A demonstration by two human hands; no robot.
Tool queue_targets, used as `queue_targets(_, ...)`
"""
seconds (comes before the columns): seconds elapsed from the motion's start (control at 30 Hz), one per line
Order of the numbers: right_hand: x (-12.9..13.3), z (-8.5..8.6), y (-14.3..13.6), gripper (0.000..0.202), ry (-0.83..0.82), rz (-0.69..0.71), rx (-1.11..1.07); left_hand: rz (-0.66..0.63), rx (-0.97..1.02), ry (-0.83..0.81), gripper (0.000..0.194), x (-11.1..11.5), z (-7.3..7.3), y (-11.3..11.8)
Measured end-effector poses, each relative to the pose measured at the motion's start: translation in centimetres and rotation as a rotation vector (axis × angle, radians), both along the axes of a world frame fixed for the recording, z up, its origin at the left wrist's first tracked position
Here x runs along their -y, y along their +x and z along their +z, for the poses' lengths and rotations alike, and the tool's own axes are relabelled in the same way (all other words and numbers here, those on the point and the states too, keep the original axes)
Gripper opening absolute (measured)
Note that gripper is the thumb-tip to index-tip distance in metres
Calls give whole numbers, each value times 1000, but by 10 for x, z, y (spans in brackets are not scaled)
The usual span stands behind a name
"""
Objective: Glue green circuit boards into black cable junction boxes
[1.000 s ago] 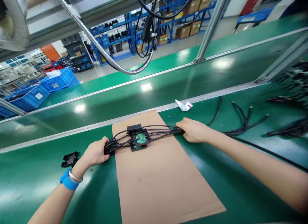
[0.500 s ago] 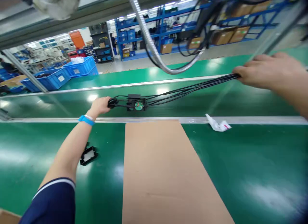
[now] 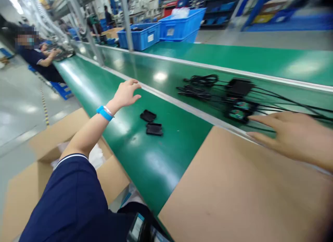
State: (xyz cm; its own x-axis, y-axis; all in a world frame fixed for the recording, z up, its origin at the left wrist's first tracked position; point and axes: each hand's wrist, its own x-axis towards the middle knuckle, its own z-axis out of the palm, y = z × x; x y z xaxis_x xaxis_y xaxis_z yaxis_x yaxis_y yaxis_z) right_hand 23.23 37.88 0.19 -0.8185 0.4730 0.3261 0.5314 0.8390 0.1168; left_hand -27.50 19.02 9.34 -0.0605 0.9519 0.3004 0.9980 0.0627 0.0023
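Observation:
My left hand (image 3: 127, 93) hovers over the green bench with its fingers apart and nothing in it. Below and to its right lie two small black plastic housings (image 3: 154, 129), close together. My right hand (image 3: 288, 134) is spread beside a black box with open green circuit boards (image 3: 238, 112) and seems to hold nothing; whether a fingertip touches the box I cannot tell. Black cables (image 3: 197, 87) run from both sides of the box, bundled at the left end, and rest on the green conveyor strip. A black lid-like part (image 3: 239, 86) sits behind the boards.
A cardboard sheet (image 3: 234, 186) covers the bench's near right. An open carton (image 3: 52, 148) with white wrapping stands at left below the bench edge. Blue crates (image 3: 140, 35) stand beyond the conveyor near metal posts. A co-worker (image 3: 39, 54) sits at the far left.
Both hands have let go of the cables, which now lie on the conveyor with the circuit-board box. The view has turned left. My left hand has drawn back towards the black housings.

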Motion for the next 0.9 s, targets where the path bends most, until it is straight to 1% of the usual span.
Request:
queue_targets(0.03, 30, 2, -38, 63, 13, 176, -12, 103, 47, 9, 46, 47, -1, -23)
queue_targets(0.1, 87, 4, -108, 57, 17, 411, -66, 372, 156, -38, 43, 145, -12, -58)
queue_targets(0.17, 127, -2, -167, 53, 3, 549, -84, 632, 254, -152, 36, 238, -34, -76)
queue_targets(0.23, 147, -17, -214, 54, -21, 599, -60, 784, 306, -261, 30, 318, -64, -79)
queue_targets(0.27, 152, -25, -232, 55, -36, 590, -38, 832, 327, -309, 28, 351, -82, -78)
queue_targets(0.3, 154, -34, -248, 56, -49, 561, -19, 867, 350, -354, 30, 377, -101, -75)
queue_targets(0.33, 155, -41, -259, 54, -60, 521, -11, 894, 369, -390, 32, 397, -120, -73)
queue_targets(0.37, 155, -47, -266, 52, -69, 483, -14, 909, 387, -416, 35, 411, -139, -73)
queue_targets(0.4, 155, -52, -269, 50, -76, 465, -29, 916, 405, -435, 37, 419, -157, -74)
queue_targets(0.43, 155, -55, -269, 49, -79, 469, -58, 922, 418, -446, 37, 420, -173, -77)
queue_targets(0.47, 156, -58, -266, 47, -78, 493, -95, 931, 427, -449, 38, 417, -188, -82)
queue_targets(0.53, 158, -60, -254, 43, -75, 565, -152, 970, 421, -435, 40, 399, -213, -98)
queue_targets(0.6, 161, -60, -239, 38, -82, 585, -169, 1047, 392, -404, 45, 375, -231, -115)
queue_targets(0.7, 168, -59, -221, 29, -112, 550, -198, 1161, 352, -373, 60, 347, -248, -133)
queue_targets(0.77, 173, -58, -215, 23, -134, 511, -230, 1187, 342, -377, 74, 341, -252, -139)
queue_targets(0.8, 176, -58, -213, 20, -146, 492, -244, 1188, 339, -384, 77, 340, -253, -140)
queue_targets(0.83, 178, -58, -213, 18, -161, 469, -257, 1185, 336, -394, 76, 342, -252, -141)
queue_targets(0.9, 181, -59, -213, 17, -187, 427, -278, 1176, 324, -412, 67, 345, -250, -140)
